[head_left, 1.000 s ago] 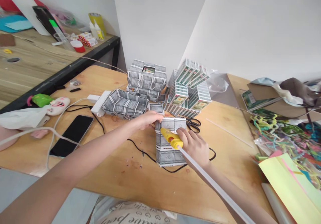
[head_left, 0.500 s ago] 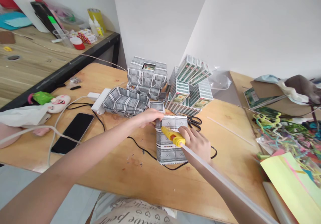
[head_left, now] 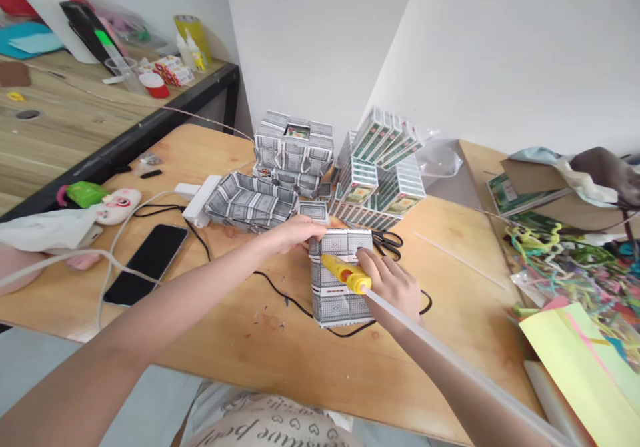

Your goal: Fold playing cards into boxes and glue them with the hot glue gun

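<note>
My right hand (head_left: 393, 283) is wrapped round a yellow glue gun (head_left: 345, 272), with a long glue stick (head_left: 425, 337) trailing back from it over my forearm. Under the gun lies a panel of grey patterned playing cards (head_left: 340, 307). My left hand (head_left: 299, 232) pinches the panel's upper left edge; its fingertips are partly hidden. Just behind sits a small stack of cards (head_left: 314, 212). An open tray made of the same cards (head_left: 253, 201) stands to the left, and a larger card-built box (head_left: 294, 143) is behind it.
Boxed card packs (head_left: 380, 180) are stacked at the back. Black scissors (head_left: 387, 243) lie right of the panel. A phone (head_left: 146, 265), a white power strip (head_left: 203, 201) and a doll (head_left: 117, 205) are on the left. A black cord (head_left: 285, 295) runs beneath the panel. Colourful scraps (head_left: 575, 267) fill the right side.
Almost nothing differs. My hands, the glue gun and the card panel keep nearly the same places, with only a slight shift of the glue gun and the view.
</note>
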`<state>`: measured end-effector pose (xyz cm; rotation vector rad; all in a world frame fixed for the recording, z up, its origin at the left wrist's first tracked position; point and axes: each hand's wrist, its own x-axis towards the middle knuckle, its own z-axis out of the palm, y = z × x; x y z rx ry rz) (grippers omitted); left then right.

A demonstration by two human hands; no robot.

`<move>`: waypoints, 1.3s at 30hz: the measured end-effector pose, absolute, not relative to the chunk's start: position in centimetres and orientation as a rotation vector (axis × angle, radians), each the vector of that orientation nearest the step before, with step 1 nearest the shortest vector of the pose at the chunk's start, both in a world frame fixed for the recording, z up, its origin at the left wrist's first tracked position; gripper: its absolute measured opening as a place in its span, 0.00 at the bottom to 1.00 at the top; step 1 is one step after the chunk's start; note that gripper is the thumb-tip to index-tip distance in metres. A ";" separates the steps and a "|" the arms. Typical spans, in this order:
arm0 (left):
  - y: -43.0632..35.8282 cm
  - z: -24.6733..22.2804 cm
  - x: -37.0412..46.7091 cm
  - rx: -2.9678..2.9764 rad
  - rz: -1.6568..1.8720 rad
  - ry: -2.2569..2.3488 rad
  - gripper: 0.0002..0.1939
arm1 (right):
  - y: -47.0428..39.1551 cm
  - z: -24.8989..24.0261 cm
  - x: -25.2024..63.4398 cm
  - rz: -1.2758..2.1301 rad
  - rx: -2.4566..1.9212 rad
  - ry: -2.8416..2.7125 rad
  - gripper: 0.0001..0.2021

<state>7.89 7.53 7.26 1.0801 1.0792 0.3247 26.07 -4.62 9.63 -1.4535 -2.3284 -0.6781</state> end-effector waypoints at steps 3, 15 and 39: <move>7.5 7.3 7.9 1.086 0.319 1.086 0.10 | -4.5 9.6 26.0 -0.692 -1.498 -2.314 0.07; 7.2 7.4 8.0 1.153 0.309 1.104 0.08 | -4.0 10.6 25.8 -0.653 -1.654 -2.342 0.12; 7.1 8.2 8.2 1.172 0.278 1.137 0.13 | -3.0 10.0 26.3 -0.605 -1.582 -2.228 0.10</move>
